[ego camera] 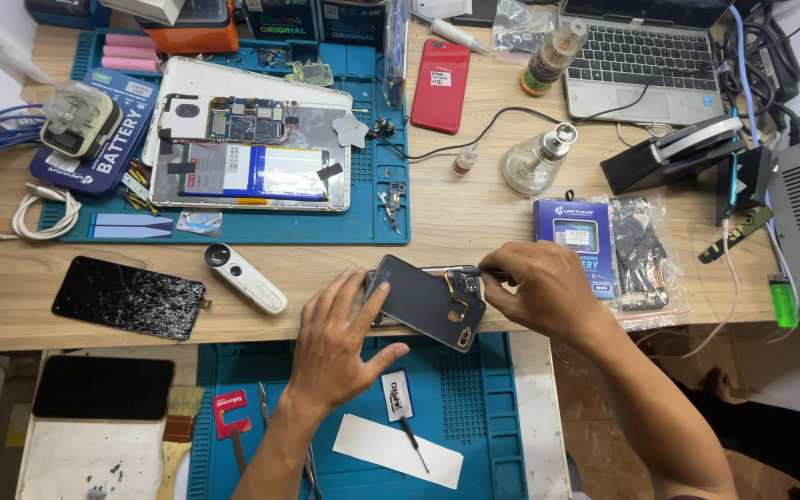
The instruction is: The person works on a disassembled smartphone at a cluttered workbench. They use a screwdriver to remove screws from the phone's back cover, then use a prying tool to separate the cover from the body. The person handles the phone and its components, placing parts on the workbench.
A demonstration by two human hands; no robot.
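Dark opened smartphone at wooden worktop edge, pressed under spread left hand; right hand pinching thin tool at its camera end. One blue rectangular battery package just beside right hand; one red phone farther back.

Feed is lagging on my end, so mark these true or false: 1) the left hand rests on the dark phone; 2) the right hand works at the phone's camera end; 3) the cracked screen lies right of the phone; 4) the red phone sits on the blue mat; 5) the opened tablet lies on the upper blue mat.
1) True: the left hand lies on the dark phone, fingers spread over its back.
2) True: the right hand pinches a thin tool at the camera end.
3) False: the cracked screen lies to the phone's left.
4) False: the red phone rests on the bare wooden table.
5) True: the opened tablet lies on the upper blue mat.
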